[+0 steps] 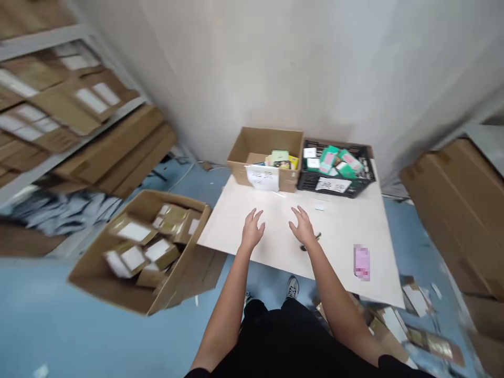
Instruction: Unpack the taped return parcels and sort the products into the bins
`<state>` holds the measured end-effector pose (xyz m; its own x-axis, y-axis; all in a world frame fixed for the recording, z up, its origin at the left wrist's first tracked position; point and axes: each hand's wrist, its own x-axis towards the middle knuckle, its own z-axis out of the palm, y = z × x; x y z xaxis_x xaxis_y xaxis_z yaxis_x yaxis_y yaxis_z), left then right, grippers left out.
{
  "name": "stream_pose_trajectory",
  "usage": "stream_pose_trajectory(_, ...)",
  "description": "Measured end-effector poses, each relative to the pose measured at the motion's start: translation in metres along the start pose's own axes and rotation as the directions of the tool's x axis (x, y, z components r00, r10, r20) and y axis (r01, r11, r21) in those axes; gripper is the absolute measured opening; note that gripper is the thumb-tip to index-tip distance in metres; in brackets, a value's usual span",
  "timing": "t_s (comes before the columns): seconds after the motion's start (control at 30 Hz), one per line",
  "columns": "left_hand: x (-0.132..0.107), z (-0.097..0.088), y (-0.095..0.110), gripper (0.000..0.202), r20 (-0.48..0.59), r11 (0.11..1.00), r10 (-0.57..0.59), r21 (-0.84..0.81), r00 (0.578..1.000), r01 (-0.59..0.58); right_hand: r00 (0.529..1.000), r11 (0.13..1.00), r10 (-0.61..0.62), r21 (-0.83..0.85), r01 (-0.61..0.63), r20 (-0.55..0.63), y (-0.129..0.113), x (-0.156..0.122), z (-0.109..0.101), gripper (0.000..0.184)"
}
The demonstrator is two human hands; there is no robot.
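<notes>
Over the white table (342, 226) I hold out both hands, fingers apart and nothing in them. My left hand (252, 230) is above the table's left half. To its right, my right hand (302, 226) is close to a small dark tool (303, 248), partly covered by my wrist; its kind is unclear. Behind the hands stands a cardboard box (236, 169) with a paper label and several small packs inside. Beside it a black plastic crate (352, 190) holds green, pink and white packs. A pixelated pink item (361, 262) lies on the table at right.
A large open carton (192, 268) with several taped parcels stands on the floor at left. Shelves (74, 144) of boxes rise beyond it. Cardboard scraps (433, 341) litter the floor at lower right, and big cartons (457, 220) stand at the right edge.
</notes>
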<state>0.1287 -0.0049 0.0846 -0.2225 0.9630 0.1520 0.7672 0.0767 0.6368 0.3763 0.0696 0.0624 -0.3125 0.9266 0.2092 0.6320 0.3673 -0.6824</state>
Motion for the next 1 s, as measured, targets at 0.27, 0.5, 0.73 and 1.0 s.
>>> stream_pose_trajectory(0.27, -0.089, -0.113, -0.137, 0.052, -0.241, 0.953, -0.297, -0.01, 0.924, 0.303, 0.911, 0.949, -0.312, 0.141, 0.283, 0.269, -0.154, 0.027, 0.143, 0.06)
stream_pose_trajectory(0.5, -0.157, -0.208, -0.239, 0.051, -0.364, 0.88, -0.464, -0.081, 0.808, 0.469, 0.791, 0.901, -0.434, 0.198, 0.386, 0.431, -0.285, 0.021, 0.266, 0.063)
stream_pose_trajectory(0.73, -0.213, -0.299, -0.326, 0.052, -0.49, 0.784, -0.589, -0.153, 0.643, 0.601, 0.665, 0.83, -0.554, 0.269, 0.488, 0.502, -0.396, 0.022, 0.359, 0.064)
stream_pose_trajectory(1.0, -0.2, -0.341, -0.396, 0.052, -0.538, 0.729, -0.635, -0.179, 0.554, 0.66, 0.549, 0.776, -0.617, 0.322, 0.542, 0.563, -0.467, 0.065, 0.449, 0.065)
